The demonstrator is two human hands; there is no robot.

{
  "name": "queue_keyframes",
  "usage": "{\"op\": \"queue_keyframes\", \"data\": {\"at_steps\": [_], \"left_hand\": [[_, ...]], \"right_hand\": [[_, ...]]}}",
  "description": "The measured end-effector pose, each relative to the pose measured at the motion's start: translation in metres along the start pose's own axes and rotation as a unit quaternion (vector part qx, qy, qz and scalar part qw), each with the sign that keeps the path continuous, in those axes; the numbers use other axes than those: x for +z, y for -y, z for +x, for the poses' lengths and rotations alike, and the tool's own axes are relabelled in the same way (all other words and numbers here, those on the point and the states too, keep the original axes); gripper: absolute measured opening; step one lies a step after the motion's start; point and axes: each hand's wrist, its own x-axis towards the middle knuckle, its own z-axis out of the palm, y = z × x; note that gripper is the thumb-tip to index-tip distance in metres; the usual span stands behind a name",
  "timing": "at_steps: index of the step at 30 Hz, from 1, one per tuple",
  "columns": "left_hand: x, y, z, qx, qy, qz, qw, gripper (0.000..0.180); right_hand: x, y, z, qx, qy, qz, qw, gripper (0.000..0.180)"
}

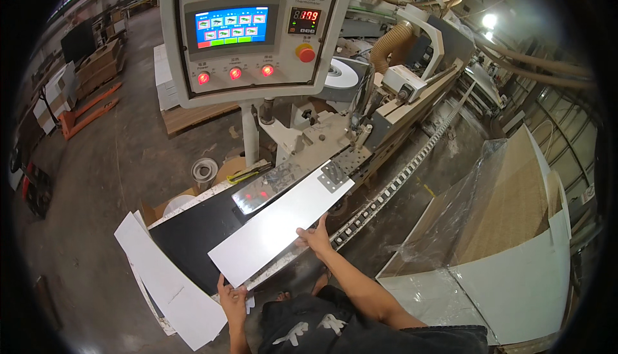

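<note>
Honestly can't make out every finger of the right hand (314,238) at the edge of the white panel (280,228). Left forearm (239,339) and dark clothing (370,336) get chopped by the bottom edge. Icons on the screen (232,27) are too tiny to read (colourful blobs, basically), and the control box (283,51) covers part of a white disc (346,78).

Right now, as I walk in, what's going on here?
Someone is handling a long white board over a black tabletop. Their left hand is at its near end, their right hand along its right edge. A control panel with a lit screen stands beyond; loose white sheets lie to the left.
</note>
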Motion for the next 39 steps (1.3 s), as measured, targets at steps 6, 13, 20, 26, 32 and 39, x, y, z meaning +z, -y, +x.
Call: {"op": "queue_keyframes", "data": {"at_steps": [6, 13, 20, 26, 32, 39], "left_hand": [[0.002, 0.001, 0.030, 0.045, -0.021, 0.143, 0.988, 0.061], [0.049, 0.003, 0.043, 0.067, -0.046, 0.245, 0.966, 0.051], [0.141, -0.036, 0.051, 0.265, -0.033, 0.398, 0.878, 0.047], [0.212, -0.043, 0.070, 0.280, -0.021, 0.489, 0.826, 0.046], [0.269, -0.037, 0.090, 0.313, -0.004, 0.497, 0.809, 0.048], [0.338, -0.029, 0.106, 0.323, 0.035, 0.458, 0.827, 0.043]], "right_hand": [[0.002, 0.009, 0.015, 0.037, -0.005, -0.022, 0.999, 0.131], [-0.038, 0.031, 0.041, 0.029, -0.022, -0.009, 0.999, 0.127], [-0.106, 0.058, 0.094, -0.026, -0.018, -0.039, 0.999, 0.127], [-0.157, 0.100, 0.126, -0.001, -0.022, 0.002, 1.000, 0.126], [-0.206, 0.120, 0.160, -0.032, -0.062, 0.012, 0.997, 0.122], [-0.161, 0.115, 0.053, 0.058, 0.049, 0.126, 0.989, 0.113]]}}
